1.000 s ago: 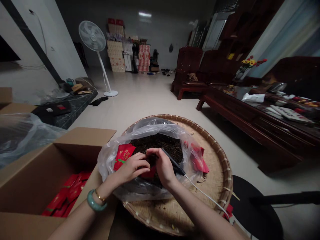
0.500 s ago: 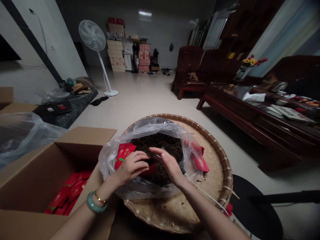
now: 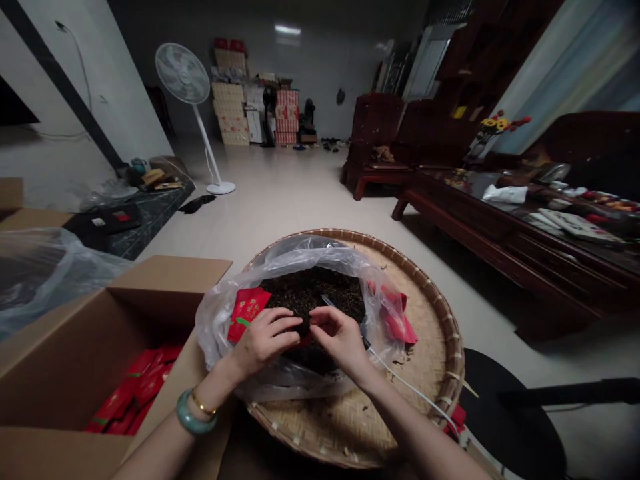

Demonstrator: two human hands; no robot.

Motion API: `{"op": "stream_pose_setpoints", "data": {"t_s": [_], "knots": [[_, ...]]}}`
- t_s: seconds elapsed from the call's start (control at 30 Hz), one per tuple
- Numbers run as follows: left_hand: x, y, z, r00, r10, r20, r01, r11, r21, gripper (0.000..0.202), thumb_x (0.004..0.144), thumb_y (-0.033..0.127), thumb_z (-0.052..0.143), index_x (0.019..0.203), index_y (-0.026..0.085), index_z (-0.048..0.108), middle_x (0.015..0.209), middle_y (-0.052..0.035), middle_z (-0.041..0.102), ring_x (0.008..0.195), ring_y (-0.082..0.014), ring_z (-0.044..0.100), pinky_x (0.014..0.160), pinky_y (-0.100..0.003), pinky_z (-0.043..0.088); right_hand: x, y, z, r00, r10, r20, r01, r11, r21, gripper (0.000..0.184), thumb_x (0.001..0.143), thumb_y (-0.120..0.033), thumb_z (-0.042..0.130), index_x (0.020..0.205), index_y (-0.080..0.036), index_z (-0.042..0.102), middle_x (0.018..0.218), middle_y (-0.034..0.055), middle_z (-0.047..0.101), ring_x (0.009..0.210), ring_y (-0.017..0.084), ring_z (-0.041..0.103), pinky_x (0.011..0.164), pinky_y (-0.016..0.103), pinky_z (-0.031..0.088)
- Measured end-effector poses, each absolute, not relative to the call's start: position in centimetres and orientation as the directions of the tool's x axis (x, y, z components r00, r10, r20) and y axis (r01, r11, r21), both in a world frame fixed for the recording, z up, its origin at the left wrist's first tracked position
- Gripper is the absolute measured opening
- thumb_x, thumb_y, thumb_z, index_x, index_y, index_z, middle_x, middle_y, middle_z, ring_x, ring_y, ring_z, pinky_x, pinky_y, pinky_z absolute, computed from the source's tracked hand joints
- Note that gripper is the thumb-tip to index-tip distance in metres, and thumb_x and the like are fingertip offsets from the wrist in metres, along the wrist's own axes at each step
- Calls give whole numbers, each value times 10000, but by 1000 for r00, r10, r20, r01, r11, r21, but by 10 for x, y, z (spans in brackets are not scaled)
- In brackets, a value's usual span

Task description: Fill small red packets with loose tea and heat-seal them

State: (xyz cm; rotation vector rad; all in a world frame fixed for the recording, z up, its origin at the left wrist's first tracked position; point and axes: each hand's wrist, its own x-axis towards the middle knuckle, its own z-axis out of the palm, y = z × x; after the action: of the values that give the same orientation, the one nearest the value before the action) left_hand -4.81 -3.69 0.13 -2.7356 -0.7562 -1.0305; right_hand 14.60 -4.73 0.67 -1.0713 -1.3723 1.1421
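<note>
A clear plastic bag [image 3: 220,300] of dark, dried leaf like loose tea [image 3: 300,283] lies open on a round woven bamboo tray [image 3: 430,293]. Over the leaf, my left hand [image 3: 265,339] curls around a small red packet [image 3: 303,341], mostly hidden beneath the fingers. My right hand [image 3: 343,337] faces it, thumb and fingertips pinched together by the packet's dark top; what they pinch is too small to make out. Flat red packets [image 3: 247,308] with gold print rest in the bag left of my hands. A thin silver strip [image 3: 327,301] shows behind my right fingers.
An open cardboard box [image 3: 60,360] with red packets [image 3: 137,387] stands at the left. More red packets [image 3: 400,323] lie on the tray's right side, near a white cord [image 3: 415,380]. A black round stand base [image 3: 510,413] is at the right; a dark wooden table [image 3: 500,247] stands beyond.
My right hand has drawn its extended fingers into a pinch and come lower beside my left hand. The left hand stays over the red packet, its fingers shifted slightly.
</note>
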Motion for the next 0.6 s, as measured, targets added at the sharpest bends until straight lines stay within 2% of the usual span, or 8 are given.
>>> {"op": "stream_pose_setpoints", "data": {"t_s": [0.2,0.3,0.37,0.4,0.5,0.6], "knots": [[-49,-36,-1,635,416,651,499,-864,65,120,872,220,548,930,218,653,1031,-65,694,1028,-204,553,799,-369,497,151,-52,16,-224,916,333,181,375,-909,270,785,-158,554,995,-271,680,938,43,682,881,208,599,843,386,464],[-50,-36,0,618,402,676,485,-871,74,121,870,220,553,948,223,645,1009,-57,701,1028,-200,555,809,-369,501,158,-54,19,-292,848,443,306,522,-796,254,762,-223,627,1001,-288,684,1003,66,642,1077,266,489,976,484,363],[-50,-37,2,606,390,693,473,-877,79,117,865,211,561,952,217,638,1004,-59,700,1023,-203,555,805,-369,510,162,-53,18,-377,802,464,385,591,-709,255,718,-277,696,973,-284,689,1084,82,603,1187,302,398,1018,520,305],[-50,-38,2,602,387,698,466,-880,86,117,864,203,559,951,215,637,1013,-62,693,1020,-202,557,806,-369,514,163,-51,16,-422,785,454,420,613,-669,233,712,-294,708,944,-274,691,1097,89,592,1195,310,389,1010,520,312],[-51,-42,0,577,422,700,439,-882,170,140,880,177,519,951,217,633,1083,-75,657,1021,-192,577,828,-369,522,163,-46,7,-521,758,392,505,644,-574,76,786,-286,646,834,-236,678,934,91,618,982,262,511,869,440,421],[-50,-45,-9,484,611,626,436,-789,432,258,870,202,533,1128,211,548,1158,-103,626,1034,-192,604,852,-378,532,161,-45,5,-543,733,411,508,676,-534,156,876,-241,520,800,-226,656,781,61,608,749,184,515,725,325,439]]}}
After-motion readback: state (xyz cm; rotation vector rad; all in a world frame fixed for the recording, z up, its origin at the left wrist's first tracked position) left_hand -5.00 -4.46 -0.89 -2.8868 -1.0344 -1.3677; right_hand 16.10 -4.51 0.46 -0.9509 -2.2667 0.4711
